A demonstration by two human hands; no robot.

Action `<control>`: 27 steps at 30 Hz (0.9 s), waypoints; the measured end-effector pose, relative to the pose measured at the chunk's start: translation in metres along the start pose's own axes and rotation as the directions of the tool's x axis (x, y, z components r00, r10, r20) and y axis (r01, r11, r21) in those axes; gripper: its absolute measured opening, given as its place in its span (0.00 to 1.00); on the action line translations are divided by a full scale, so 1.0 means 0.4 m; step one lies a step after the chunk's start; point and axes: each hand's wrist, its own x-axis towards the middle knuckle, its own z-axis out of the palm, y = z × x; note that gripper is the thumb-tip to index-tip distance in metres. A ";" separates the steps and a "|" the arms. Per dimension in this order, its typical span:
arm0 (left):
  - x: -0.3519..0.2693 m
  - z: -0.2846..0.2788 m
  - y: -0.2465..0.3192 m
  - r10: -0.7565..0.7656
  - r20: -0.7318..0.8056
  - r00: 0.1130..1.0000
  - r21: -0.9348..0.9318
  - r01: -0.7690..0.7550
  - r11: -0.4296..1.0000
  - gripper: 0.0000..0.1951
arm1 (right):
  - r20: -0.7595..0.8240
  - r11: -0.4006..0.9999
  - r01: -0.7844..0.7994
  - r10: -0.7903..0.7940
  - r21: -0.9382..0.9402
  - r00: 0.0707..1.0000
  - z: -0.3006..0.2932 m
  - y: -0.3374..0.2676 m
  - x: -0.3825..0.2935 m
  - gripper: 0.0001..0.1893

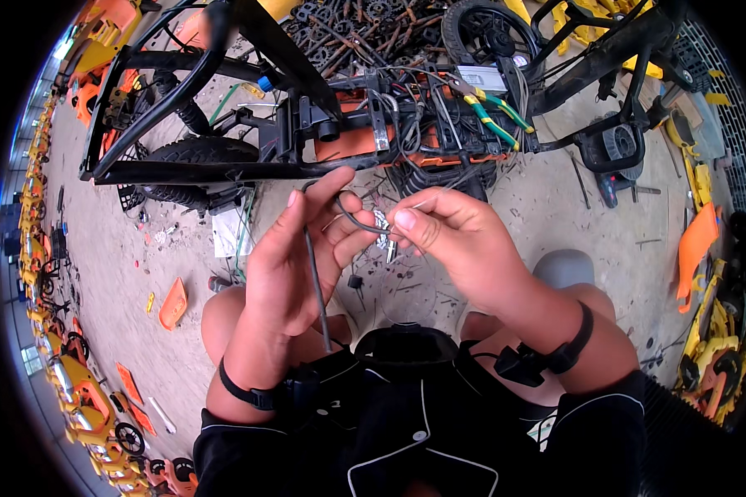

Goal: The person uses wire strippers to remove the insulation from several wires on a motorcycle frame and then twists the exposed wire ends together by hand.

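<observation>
A dark cable loops over the fingers of my left hand, and its loose end hangs down past the palm. That hand is half curled, palm up. Thumb and forefinger of my right hand pinch the cable's other end, where thin bare wire strands stick out. Below the fingers, a silvery twisted item shows in part; what it is I cannot tell. Just beyond my hands lies a black scooter frame with bundled wiring. Pliers with green and yellow handles rest on it.
A heap of rusty metal parts and a spoked wheel lie behind the frame. A power tool stands at right on the concrete floor. An orange plastic piece lies at left. Rows of yellow scooters line the left edge.
</observation>
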 end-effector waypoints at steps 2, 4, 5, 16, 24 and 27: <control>-0.001 0.001 -0.002 0.038 -0.020 0.999 0.042 -0.037 0.998 0.28 | 0.029 0.997 -0.068 0.068 -0.021 0.997 -0.010 -0.001 0.002 0.14; -0.003 0.010 -0.003 0.081 -0.060 0.995 0.084 -0.076 0.994 0.27 | 0.050 0.994 -0.105 0.106 -0.027 0.993 -0.014 -0.004 0.003 0.14; -0.002 0.010 -0.003 0.092 -0.065 0.994 0.085 -0.087 0.993 0.27 | 0.061 0.992 -0.123 0.125 -0.031 0.990 -0.015 -0.006 0.003 0.15; -0.001 0.007 0.001 0.160 -0.173 0.972 0.096 -0.145 0.985 0.27 | 0.118 0.940 -0.295 0.277 0.173 0.953 -0.013 -0.014 0.000 0.18; -0.001 0.004 0.001 0.155 -0.158 0.975 0.106 -0.140 0.984 0.27 | 0.108 0.942 -0.272 0.255 0.196 0.961 -0.003 -0.001 -0.005 0.13; -0.003 0.007 0.000 0.146 -0.143 0.979 0.124 -0.129 0.984 0.27 | 0.101 0.950 -0.259 0.245 0.173 0.964 -0.010 0.007 0.002 0.12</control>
